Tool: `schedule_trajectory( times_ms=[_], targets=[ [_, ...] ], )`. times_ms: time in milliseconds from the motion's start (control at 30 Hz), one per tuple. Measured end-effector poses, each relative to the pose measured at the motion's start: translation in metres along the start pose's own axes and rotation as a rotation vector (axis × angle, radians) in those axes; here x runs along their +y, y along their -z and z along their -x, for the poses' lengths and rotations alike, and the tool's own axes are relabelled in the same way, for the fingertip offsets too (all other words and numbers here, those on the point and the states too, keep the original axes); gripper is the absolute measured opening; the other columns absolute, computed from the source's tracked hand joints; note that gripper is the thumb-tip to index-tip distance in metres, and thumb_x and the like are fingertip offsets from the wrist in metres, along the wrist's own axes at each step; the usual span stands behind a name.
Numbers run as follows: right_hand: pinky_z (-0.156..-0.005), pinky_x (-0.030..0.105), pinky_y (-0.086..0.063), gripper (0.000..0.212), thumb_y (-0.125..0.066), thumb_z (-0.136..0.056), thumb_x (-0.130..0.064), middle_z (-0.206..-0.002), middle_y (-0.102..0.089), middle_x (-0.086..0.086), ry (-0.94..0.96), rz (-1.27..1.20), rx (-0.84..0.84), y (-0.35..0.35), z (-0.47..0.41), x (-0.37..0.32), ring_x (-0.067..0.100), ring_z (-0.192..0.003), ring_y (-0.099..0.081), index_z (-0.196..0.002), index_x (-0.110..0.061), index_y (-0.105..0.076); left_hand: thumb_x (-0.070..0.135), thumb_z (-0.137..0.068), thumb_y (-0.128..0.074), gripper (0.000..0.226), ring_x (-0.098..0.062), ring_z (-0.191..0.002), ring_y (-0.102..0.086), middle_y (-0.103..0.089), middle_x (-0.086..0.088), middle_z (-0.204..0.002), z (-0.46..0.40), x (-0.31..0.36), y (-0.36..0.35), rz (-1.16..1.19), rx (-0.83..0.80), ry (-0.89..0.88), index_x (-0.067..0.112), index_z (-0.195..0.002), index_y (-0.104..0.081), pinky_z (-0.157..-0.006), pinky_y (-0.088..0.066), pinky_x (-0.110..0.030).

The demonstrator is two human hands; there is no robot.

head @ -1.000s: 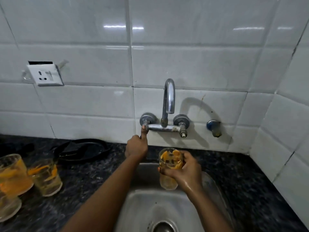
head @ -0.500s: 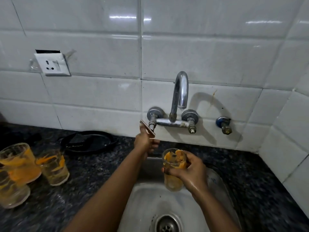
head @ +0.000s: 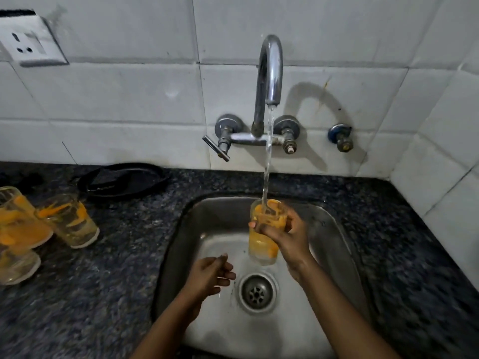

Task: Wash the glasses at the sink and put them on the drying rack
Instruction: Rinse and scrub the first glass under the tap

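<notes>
My right hand (head: 287,235) grips a glass (head: 261,244) smeared with orange residue, upright over the steel sink (head: 197,229). A stream of water (head: 267,161) runs from the chrome tap (head: 269,71) straight into the glass. My left hand (head: 210,275) hovers low in the basin left of the drain (head: 258,292), fingers relaxed and holding nothing. Three more orange-stained glasses (head: 70,221) stand on the dark counter at the far left. No drying rack is in view.
The tap's lever handle (head: 216,149) points down to the left. A black round object (head: 121,181) lies on the speckled counter (head: 116,268) behind the glasses. A wall socket (head: 28,41) sits upper left. White tiles form a corner on the right.
My left hand has let go of the tap lever and dropped into the basin. Water now flows from the spout. My right hand has moved the glass under the stream.
</notes>
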State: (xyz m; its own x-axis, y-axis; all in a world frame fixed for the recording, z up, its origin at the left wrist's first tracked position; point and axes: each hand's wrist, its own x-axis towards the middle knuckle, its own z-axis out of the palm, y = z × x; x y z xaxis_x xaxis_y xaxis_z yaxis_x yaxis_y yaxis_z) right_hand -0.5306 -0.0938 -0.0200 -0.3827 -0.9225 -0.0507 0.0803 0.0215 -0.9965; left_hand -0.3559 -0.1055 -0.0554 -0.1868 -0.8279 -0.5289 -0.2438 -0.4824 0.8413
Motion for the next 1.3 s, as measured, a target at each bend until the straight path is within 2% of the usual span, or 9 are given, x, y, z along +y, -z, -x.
schedule_trajectory(
  times_ms=[200, 400, 633, 733, 900, 1000, 1100, 1200, 1300],
  targets=[
    [-0.085, 0.049, -0.054, 0.046, -0.074, -0.076, -0.022, -0.113, -0.065, 0.016, -0.301, -0.214, -0.106, -0.002, -0.017, 0.031, 0.031, -0.096, -0.065, -0.119, -0.015, -0.058, 0.034, -0.093, -0.049, 0.029, -0.014, -0.063, -0.057, -0.069, -0.003, -0.071, 0.002, -0.002, 0.001, 0.001, 0.025, -0.003, 0.011, -0.081, -0.063, -0.056, -0.037, -0.022],
    [-0.061, 0.03, -0.053, 0.034, -0.068, -0.074, -0.043, -0.081, -0.051, 0.007, -0.742, -0.543, -0.328, -0.007, -0.028, 0.033, 0.021, -0.069, -0.05, -0.092, -0.016, -0.059, 0.033, -0.093, -0.05, 0.028, -0.016, -0.064, -0.061, -0.069, -0.006, -0.074, -0.001, 0.003, -0.001, 0.038, 0.026, -0.017, 0.01, -0.083, -0.063, -0.054, -0.04, -0.021],
    [-0.065, 0.035, -0.056, 0.026, -0.071, -0.074, -0.028, -0.08, -0.061, 0.012, -0.852, -0.241, -0.374, -0.003, -0.022, 0.024, 0.022, -0.072, -0.058, -0.091, -0.01, -0.063, 0.02, -0.095, -0.048, 0.022, -0.015, -0.068, -0.058, -0.068, -0.008, -0.079, -0.003, 0.011, -0.007, 0.08, 0.07, -0.095, 0.006, -0.088, -0.064, -0.061, -0.042, -0.023],
    [-0.062, 0.032, -0.052, 0.02, -0.075, -0.071, -0.029, -0.077, -0.066, 0.007, -0.666, 0.254, -0.358, 0.0, -0.023, 0.019, 0.018, -0.069, -0.061, -0.081, -0.013, -0.067, 0.014, -0.093, -0.049, 0.016, -0.016, -0.071, -0.058, -0.067, -0.01, -0.085, -0.012, 0.016, -0.006, 0.128, 0.149, -0.172, 0.008, -0.088, -0.064, -0.063, -0.045, -0.024],
    [-0.069, 0.033, -0.048, 0.066, -0.087, -0.047, -0.027, -0.102, -0.062, 0.007, -0.088, 0.997, -0.29, 0.01, -0.028, 0.014, 0.024, -0.091, -0.059, -0.102, -0.012, -0.054, 0.016, -0.09, -0.057, 0.009, -0.017, -0.078, -0.061, -0.067, -0.005, -0.082, -0.028, 0.039, -0.009, 0.074, 0.207, -0.375, 0.016, -0.084, -0.065, -0.067, -0.047, -0.024],
    [-0.084, 0.036, -0.049, 0.09, -0.088, -0.05, -0.019, -0.123, -0.051, 0.006, 0.13, 1.034, -0.272, 0.017, -0.029, 0.011, 0.027, -0.109, -0.053, -0.128, -0.015, -0.043, 0.009, -0.088, -0.059, 0.016, -0.018, -0.079, -0.064, -0.069, -0.002, -0.08, -0.032, 0.06, -0.016, -0.043, 0.078, -0.478, 0.02, -0.078, -0.066, -0.077, -0.052, -0.034],
    [-0.09, 0.042, -0.047, 0.092, -0.084, -0.053, -0.016, -0.126, -0.05, 0.007, 0.333, 0.983, -0.263, 0.02, -0.029, 0.007, 0.028, -0.112, -0.053, -0.134, -0.021, -0.042, 0.002, -0.084, -0.06, 0.019, -0.016, -0.076, -0.065, -0.067, 0.001, -0.076, -0.028, 0.084, -0.03, -0.305, -0.265, -0.528, 0.017, -0.077, -0.066, -0.077, -0.052, -0.034],
    [-0.096, 0.039, -0.045, 0.087, -0.08, -0.059, -0.008, -0.129, -0.05, 0.009, 0.443, 0.941, -0.305, 0.025, -0.027, -0.002, 0.026, -0.117, -0.049, -0.136, -0.021, -0.041, 0.0, -0.085, -0.056, 0.016, -0.011, -0.087, -0.062, -0.063, 0.001, -0.09, -0.018, 0.108, -0.048, -0.589, -0.507, -0.486, 0.01, -0.095, -0.064, -0.078, -0.052, -0.023],
    [-0.103, 0.048, -0.039, 0.091, -0.084, -0.056, -0.011, -0.132, -0.049, 0.012, 0.613, 1.068, -0.316, 0.031, -0.03, -0.003, 0.031, -0.123, -0.046, -0.134, -0.025, -0.04, 0.003, -0.091, -0.047, 0.03, -0.023, -0.112, -0.053, -0.055, -0.012, -0.119, -0.019, 0.118, -0.066, -0.984, -0.519, -0.469, 0.002, -0.121, -0.054, -0.093, -0.042, -0.027]
  ],
)
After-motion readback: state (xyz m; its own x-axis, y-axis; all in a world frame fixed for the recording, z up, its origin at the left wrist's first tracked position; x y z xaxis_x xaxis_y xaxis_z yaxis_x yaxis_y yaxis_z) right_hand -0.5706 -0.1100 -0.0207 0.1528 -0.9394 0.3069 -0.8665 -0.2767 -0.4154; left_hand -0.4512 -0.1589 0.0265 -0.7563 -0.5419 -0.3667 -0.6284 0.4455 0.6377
